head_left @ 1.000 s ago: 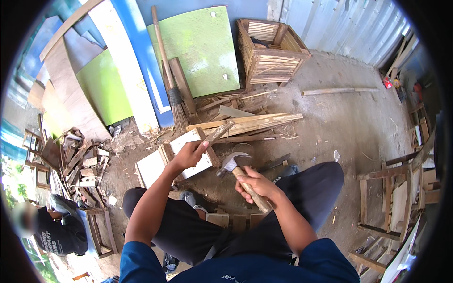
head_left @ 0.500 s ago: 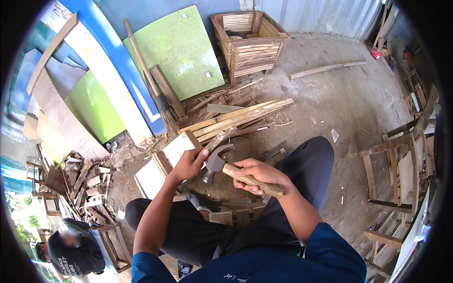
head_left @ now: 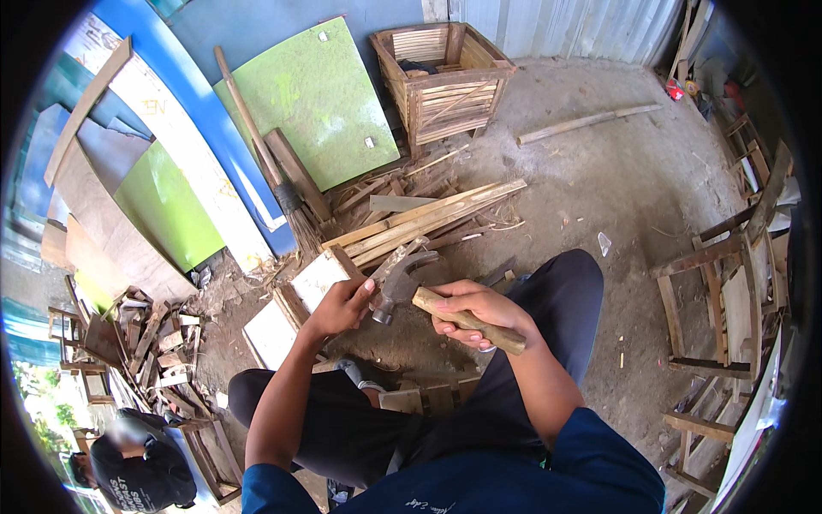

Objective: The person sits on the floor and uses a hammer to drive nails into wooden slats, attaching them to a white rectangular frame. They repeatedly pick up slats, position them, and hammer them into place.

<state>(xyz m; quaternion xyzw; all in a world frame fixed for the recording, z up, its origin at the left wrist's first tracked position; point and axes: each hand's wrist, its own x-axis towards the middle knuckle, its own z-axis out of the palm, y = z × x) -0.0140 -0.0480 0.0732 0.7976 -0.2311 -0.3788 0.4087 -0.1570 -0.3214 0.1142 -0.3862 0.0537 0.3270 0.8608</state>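
Observation:
My right hand (head_left: 471,310) is wrapped round the wooden handle (head_left: 488,330) of a claw hammer, above my right thigh. The dark steel hammer head (head_left: 396,292) lies just left of the handle's upper end, its claw curving up and right. Whether head and handle are firmly joined there, I cannot tell. My left hand (head_left: 341,306) is closed, thumb and fingers pinching a short, rough wooden strip (head_left: 399,254) that slants up and right behind the hammer head. The head partly covers this strip, close to my left fingertips.
White-faced wooden blocks (head_left: 324,276) lie beyond my left hand. Long wood strips (head_left: 428,224), a broom (head_left: 287,197) and a slatted crate (head_left: 454,103) are farther off. Scrap wood (head_left: 154,343) and a seated person (head_left: 141,463) are at left. Wooden frames (head_left: 711,291) stand at right.
My right hand and the hammer handle have shifted slightly right and down. The hammer head now sits a little higher and farther right, covering more of the strip. My left hand keeps its grip.

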